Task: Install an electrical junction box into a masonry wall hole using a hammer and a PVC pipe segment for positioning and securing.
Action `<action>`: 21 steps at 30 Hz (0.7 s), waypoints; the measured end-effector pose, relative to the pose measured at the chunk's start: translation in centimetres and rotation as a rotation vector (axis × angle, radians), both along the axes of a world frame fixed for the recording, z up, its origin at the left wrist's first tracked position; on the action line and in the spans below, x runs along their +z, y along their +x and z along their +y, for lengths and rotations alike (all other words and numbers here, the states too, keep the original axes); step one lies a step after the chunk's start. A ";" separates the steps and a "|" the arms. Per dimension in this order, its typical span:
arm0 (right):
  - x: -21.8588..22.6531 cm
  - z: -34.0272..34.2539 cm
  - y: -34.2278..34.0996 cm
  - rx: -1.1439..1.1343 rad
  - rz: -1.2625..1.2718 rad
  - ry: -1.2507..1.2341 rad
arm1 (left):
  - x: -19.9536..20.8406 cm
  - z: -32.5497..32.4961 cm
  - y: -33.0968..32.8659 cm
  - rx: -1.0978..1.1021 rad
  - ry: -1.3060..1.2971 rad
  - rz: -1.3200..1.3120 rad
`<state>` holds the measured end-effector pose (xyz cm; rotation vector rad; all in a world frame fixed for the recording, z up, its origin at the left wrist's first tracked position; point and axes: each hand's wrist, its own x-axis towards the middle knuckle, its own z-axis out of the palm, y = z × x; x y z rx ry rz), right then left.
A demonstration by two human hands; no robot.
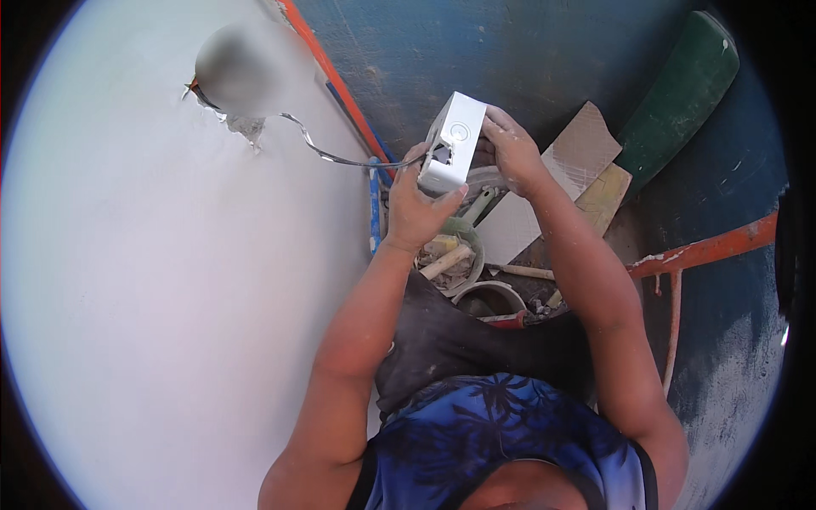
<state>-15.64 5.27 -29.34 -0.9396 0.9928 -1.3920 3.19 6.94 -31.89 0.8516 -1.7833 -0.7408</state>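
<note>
Between my hands is a white plastic box (463, 127), held tilted, with a round mark on one side and a broken-out notch in its lower part. My left hand (415, 208) grips its lower end, thumb along the bottom edge. On the far right side, my right hand (512, 151) has its fingers against the box, partly hidden behind it. A thin dark cable (340, 160) runs from the wall on the left to the box's notched side. It meets the box close to my left fingertips.
The white wall (170, 323) on the left has a chipped hole (246, 127) beside a blurred patch. Below my hands stand a bucket of debris (463, 263) and another round container (493, 297). Tile pieces (510, 229), a green board (680, 102) and an orange bar (714, 246) lie rightward.
</note>
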 end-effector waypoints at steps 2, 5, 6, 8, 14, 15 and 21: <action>-1.0 1.1 1.6 0.015 -0.019 -0.025 | 0.8 0.5 0.1 -0.020 0.288 0.165; -3.6 1.9 3.4 -0.184 0.128 -0.253 | 0.5 0.8 -0.2 0.048 0.082 0.043; -4.3 2.1 3.8 -0.181 0.128 -0.255 | 0.5 1.0 -0.2 0.071 -0.018 -0.036; -4.8 2.6 5.0 -0.325 0.284 -0.325 | 0.6 1.2 -0.1 0.056 0.033 0.018; -4.5 3.2 4.6 -0.096 0.549 -0.268 | 1.0 0.9 0.8 0.066 -0.160 -0.108; -4.5 3.1 4.6 -0.141 0.718 -0.318 | 0.7 0.9 1.1 0.090 -0.191 -0.103; -3.3 1.3 -1.6 -0.062 1.195 -0.368 | 0.2 -0.3 4.4 0.292 0.162 0.167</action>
